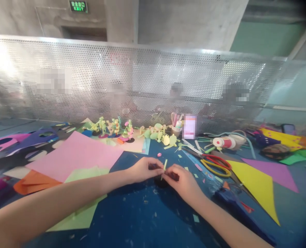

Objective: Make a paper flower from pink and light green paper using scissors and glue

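Between my two hands a thin pale-green stick (165, 163) stands upright. My left hand (145, 168) pinches it from the left with thumb and fingertips. From the right, my right hand (181, 179) closes its fingertips on it low down. Just below the fingers sits a dark round disc (160, 182), partly covered by the hands; whether the stick is joined to it I cannot tell. A small pink piece (159, 154) lies just beyond the fingers.
Scissors with red and yellow handles (216, 164), a glue bottle (221, 142) and yellow sheet (258, 186) lie right. Pink sheet (78, 155) spreads left. Small green figures (114, 127), a cup of sticks (176, 129) and a phone (190, 126) stand before a perforated metal screen (148, 75).
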{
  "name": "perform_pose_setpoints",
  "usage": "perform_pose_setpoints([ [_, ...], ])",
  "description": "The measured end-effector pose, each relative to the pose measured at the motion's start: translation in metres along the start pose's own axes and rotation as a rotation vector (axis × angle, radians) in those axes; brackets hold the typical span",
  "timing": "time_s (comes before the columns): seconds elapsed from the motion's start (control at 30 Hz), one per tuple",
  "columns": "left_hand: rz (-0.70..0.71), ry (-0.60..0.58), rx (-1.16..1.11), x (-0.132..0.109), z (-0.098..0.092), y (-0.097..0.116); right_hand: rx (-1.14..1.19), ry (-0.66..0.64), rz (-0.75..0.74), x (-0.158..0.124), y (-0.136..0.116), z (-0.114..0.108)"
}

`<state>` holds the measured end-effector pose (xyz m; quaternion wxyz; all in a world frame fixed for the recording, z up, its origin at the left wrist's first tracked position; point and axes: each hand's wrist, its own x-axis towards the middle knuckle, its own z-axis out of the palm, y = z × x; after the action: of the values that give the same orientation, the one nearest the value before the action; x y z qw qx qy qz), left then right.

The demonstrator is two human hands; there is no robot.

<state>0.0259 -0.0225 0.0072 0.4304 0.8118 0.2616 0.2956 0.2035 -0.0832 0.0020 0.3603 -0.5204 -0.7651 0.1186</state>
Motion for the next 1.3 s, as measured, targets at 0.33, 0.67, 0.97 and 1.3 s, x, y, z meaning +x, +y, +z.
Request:
perform_pose_setpoints([
  [0.33, -0.044, 0.012, 0.035, -0.009, 0.003, 0.018, 0.003, -0.011, -0.066, -0.004, -0.001, -0.004],
  [0.67, -0.060, 0.085, 0.050, -0.014, 0.016, 0.013, -0.021, 0.010, -0.060, -0.005, -0.002, -0.002],
  [0.97, -0.072, 0.055, 0.090, -0.017, 0.007, 0.012, -0.033, 0.000, -0.066, -0.002, -0.011, -0.001],
  [1.3, -0.045, 0.055, 0.077, -0.014, 0.010, 0.002, -0.017, -0.014, -0.040, 0.001, -0.008, 0.000],
])
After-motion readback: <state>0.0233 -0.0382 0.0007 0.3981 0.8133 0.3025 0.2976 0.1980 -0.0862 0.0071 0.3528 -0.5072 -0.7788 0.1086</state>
